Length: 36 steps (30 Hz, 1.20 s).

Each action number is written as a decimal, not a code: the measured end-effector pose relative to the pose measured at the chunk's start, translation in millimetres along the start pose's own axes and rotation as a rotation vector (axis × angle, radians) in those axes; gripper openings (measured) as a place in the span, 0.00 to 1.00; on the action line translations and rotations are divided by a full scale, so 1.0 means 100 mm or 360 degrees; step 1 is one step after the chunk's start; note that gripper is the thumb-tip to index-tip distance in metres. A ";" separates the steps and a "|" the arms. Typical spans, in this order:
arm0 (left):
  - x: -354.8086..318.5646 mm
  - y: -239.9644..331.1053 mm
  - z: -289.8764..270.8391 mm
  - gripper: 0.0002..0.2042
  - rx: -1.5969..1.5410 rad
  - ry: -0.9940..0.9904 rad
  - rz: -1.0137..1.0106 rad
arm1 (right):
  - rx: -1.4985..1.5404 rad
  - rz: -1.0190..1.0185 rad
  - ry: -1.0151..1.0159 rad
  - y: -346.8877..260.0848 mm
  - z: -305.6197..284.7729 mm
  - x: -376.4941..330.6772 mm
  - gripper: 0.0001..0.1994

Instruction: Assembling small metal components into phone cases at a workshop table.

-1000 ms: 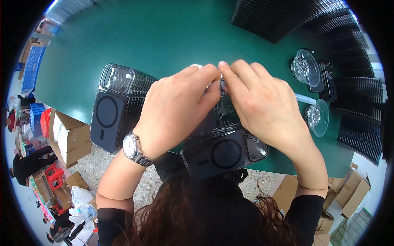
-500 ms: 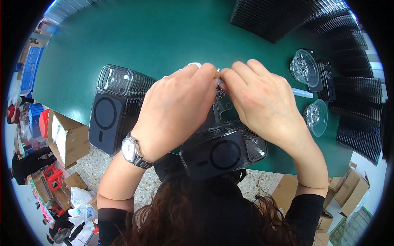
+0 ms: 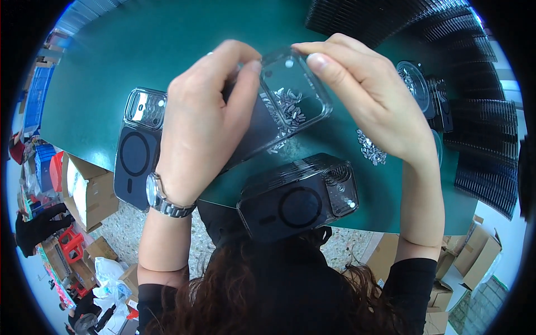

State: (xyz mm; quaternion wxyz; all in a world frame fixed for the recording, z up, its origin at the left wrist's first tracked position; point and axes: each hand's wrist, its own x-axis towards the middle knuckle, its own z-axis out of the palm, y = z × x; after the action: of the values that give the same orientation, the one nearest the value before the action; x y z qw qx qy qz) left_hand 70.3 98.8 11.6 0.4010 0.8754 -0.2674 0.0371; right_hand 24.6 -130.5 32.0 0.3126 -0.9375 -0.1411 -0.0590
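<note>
Two bare hands, apart from each other, both grip one phone case of smoky black plastic with a clear, rounded end [image 3: 254, 134], tilted above a green surface [image 3: 145, 50]: the left hand [image 3: 206, 111] pinches its left side, the right hand [image 3: 363, 92] the upper corner of its clear end. Careful work here would seem to mean holding the case by its edges, fingertips off the clear part, pressure too light to flex the rim. Beneath the case lie small silvery slivers [image 3: 276, 148], partly seen through it; a second silvery heap [image 3: 373, 148] lies to its right. A row of black-and-clear cases [image 3: 137, 153] stands left of it, a similar stack [image 3: 301, 201] on its near side. Farther right are black ribbed stacks [image 3: 486, 153]; well left, past the surface, a cardboard box [image 3: 92, 190] and a red plastic stool [image 3: 71, 245].
</note>
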 end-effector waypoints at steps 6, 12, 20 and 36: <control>-0.10 -0.04 0.11 0.05 -0.0093 0.0012 0.0286 | -0.0226 -0.0310 0.0171 -0.11 -0.06 -0.11 0.16; -0.17 0.08 0.05 0.06 -0.0093 -0.0159 0.0180 | -0.0712 -0.0445 -0.0095 -0.28 0.04 -0.08 0.16; -0.21 0.09 0.06 0.07 -0.0012 -0.0186 0.0207 | -0.0883 -0.0397 -0.0205 -0.38 0.04 -0.12 0.12; -0.17 -0.01 -0.13 0.07 -0.0727 0.0488 -0.0172 | -0.0078 0.0293 0.0001 0.48 0.25 -0.07 0.12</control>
State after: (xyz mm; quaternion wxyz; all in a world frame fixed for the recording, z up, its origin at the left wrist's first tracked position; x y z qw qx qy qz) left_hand 57.9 115.9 15.1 0.6251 0.7595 -0.1580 0.0863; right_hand 32.9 -153.9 -17.0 0.2937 -0.9538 -0.0529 -0.0337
